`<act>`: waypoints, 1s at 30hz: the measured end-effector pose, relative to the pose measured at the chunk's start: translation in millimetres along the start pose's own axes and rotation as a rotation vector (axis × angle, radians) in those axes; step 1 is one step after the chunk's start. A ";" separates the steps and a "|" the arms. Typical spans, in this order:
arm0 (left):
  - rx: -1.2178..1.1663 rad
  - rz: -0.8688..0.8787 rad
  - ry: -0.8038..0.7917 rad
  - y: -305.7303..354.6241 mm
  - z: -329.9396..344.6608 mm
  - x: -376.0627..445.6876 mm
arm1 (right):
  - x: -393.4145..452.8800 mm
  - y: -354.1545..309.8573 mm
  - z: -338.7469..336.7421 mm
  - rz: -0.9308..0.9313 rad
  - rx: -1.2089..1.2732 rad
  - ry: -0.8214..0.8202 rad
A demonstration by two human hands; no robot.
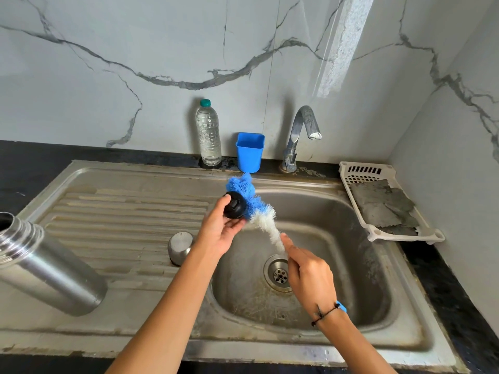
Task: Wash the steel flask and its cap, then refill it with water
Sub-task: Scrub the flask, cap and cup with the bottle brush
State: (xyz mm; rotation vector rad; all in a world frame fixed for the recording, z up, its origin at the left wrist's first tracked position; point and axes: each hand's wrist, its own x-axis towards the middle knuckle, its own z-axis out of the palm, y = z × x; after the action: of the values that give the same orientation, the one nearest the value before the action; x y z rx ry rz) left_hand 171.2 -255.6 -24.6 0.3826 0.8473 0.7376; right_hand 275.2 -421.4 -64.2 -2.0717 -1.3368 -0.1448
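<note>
My left hand [218, 230] holds a black stopper cap [234, 205] between thumb and fingers above the left rim of the sink basin [351, 265]. My right hand [307, 276] grips the handle of a blue and white bottle brush [251, 203], whose bristles press against the cap. The steel flask [46, 265] stands open on the draining board at the left. A steel cup lid [180, 248] sits upside down on the board beside my left forearm.
The tap [302, 136] stands behind the basin with no water running. A clear plastic water bottle [208, 133] and a blue holder [249, 152] stand against the wall. A white rack [388, 203] with grey cloths lies at the right.
</note>
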 end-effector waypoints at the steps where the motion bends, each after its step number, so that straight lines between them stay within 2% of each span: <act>1: -0.039 0.010 0.025 3.2 -0.2 1.8 | -1.0 0.0 -1.6 -0.019 0.001 -0.003; 4: -0.193 0.045 0.099 13.6 -7.3 12.4 | -12.1 -1.2 -5.8 -0.060 0.010 -0.034; 9: -0.036 -0.009 0.036 -0.6 -5.4 2.9 | -9.7 1.6 -1.7 -0.023 0.016 -0.023; 14: -0.142 0.043 0.122 10.3 -16.1 11.6 | -17.0 -0.6 -3.7 -0.070 0.009 -0.058; 16: -0.003 0.154 0.175 9.0 -21.2 16.6 | -22.8 -0.1 -2.4 -0.077 0.005 -0.076; 19: 0.339 0.353 0.214 -1.4 -24.0 14.3 | -18.9 1.7 0.7 -0.080 0.007 -0.058; 22: 0.662 0.503 0.149 -2.9 -28.6 13.5 | -10.5 6.9 -2.2 -0.060 0.002 -0.042; 25: 0.946 0.567 0.117 2.4 -31.7 14.8 | -6.1 16.2 -10.3 -0.089 -0.011 -0.042; 28: 1.101 0.636 0.175 5.8 -31.5 13.1 | -8.3 18.6 -15.6 -0.147 -0.002 -0.056; 30: 1.164 0.652 0.128 5.2 -32.8 12.9 | -6.0 20.1 -15.5 -0.138 0.011 -0.049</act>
State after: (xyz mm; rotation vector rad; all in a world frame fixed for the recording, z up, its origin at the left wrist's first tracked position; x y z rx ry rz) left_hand 148.8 -242.0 -48.7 1.7221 1.2388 0.7963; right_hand 293.2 -440.2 -64.1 -1.9855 -1.5070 -0.1472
